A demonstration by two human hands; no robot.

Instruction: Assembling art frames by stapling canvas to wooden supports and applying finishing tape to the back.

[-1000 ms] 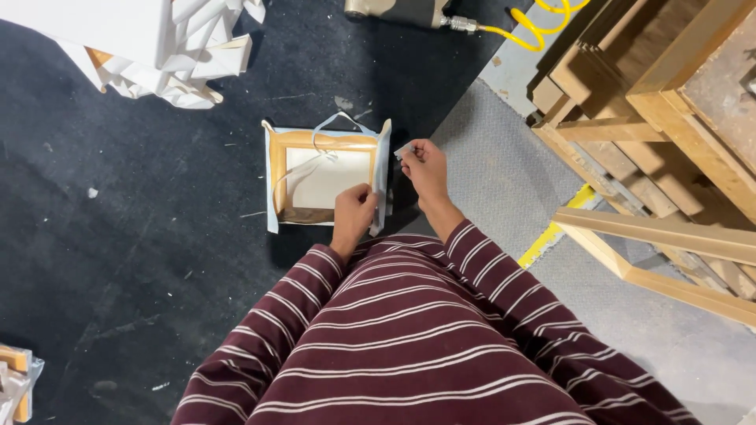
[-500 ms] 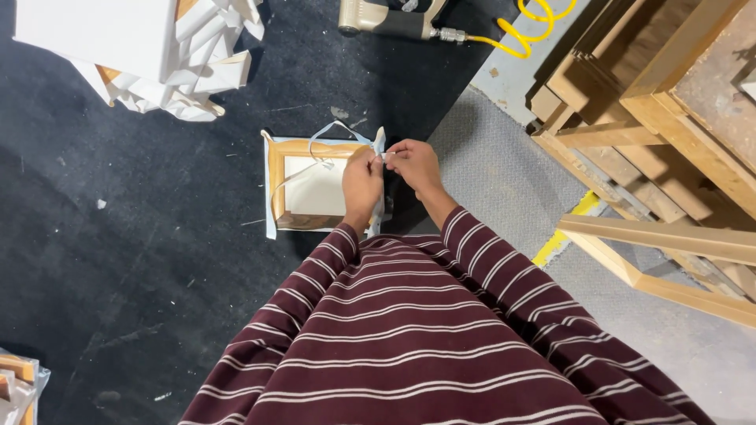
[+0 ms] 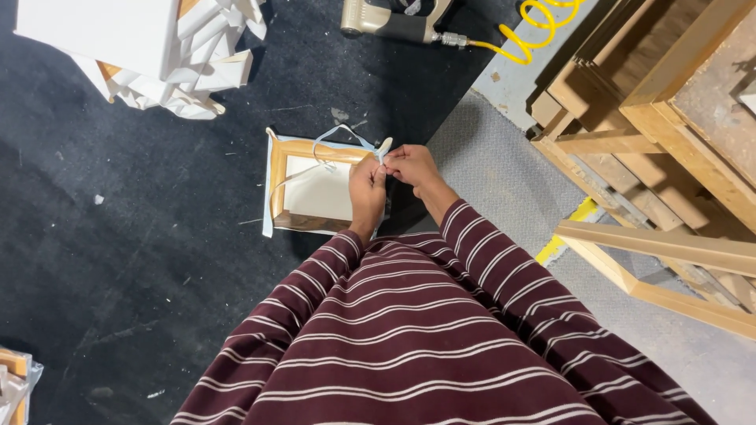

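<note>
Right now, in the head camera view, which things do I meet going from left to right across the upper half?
Stack of white canvases → small wooden frame → left hand → right hand → yellow coiled hose → wooden frames.

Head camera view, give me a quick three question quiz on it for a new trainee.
1. True or false: both hands meet at the right top corner of the small wooden frame.
2. Which tool lies at the top of the view, joined to the yellow coiled hose? A) grey air stapler B) red hammer C) blue scissors
3. Fill in: the frame lies on a ____ mat.

Key
1. True: left hand and right hand pinch the loose white canvas flap there.
2. A, the grey air stapler.
3. Dark: the dark mat.
</note>
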